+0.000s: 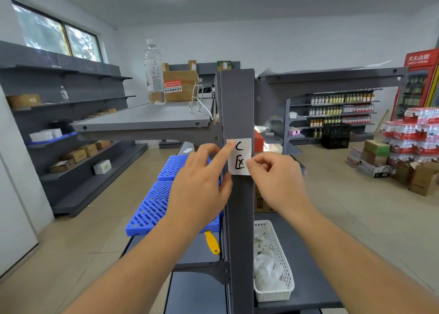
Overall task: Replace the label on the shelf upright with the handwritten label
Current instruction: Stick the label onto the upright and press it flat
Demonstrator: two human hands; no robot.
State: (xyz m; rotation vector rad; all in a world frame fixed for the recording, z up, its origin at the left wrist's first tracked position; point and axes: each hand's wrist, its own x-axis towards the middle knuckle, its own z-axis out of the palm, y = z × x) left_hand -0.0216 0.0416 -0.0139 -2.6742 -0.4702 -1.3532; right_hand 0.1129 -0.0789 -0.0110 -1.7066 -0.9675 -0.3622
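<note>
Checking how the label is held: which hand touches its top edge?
The left hand: its forefinger presses the label top; the right hand pinches lower down.

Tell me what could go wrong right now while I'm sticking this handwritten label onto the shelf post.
1. The handwritten label may set crooked: the left hand presses only its top left corner with one fingertip, while the right hand pinches the lower right edge.
2. The bottom edge looks slightly lifted off the shelf upright, so it could crease or peel unless smoothed down.
3. A finger dragged across the black writing might smudge it, if the ink is fresh.
</note>
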